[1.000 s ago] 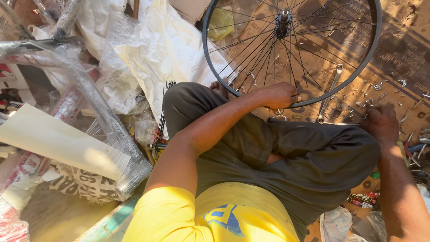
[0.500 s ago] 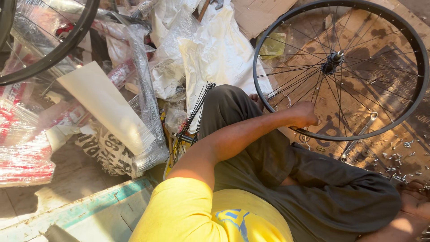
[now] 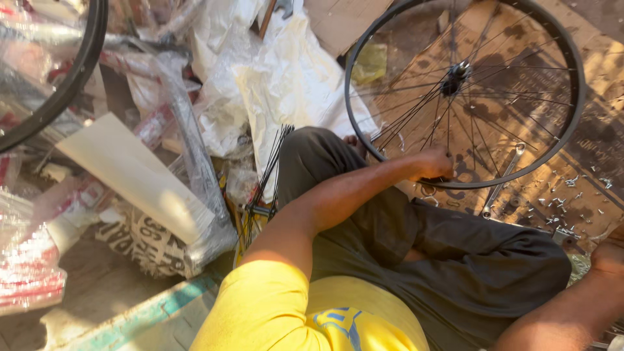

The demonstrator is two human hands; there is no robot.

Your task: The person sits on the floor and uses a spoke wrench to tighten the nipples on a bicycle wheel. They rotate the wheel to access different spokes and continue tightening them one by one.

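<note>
Cluttered floor: left hand (image 3: pixel 434 164) clamped on wheel rim (image 3: pixel 364 140), right hand's (image 3: pixel 608 258) grip unclear.

Right hand (image 3: pixel 611 257) cut off by the right edge, its fingers unseen, second wheel (image 3: pixel 62 84) cropped at the top left, small parts (image 3: pixel 559 205), perhaps screws, too tiny to tell

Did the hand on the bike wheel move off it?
No. The left hand stays on the wheel rim's lower edge, near the spanner on the ground; the camera shifted, not the hand.
</note>
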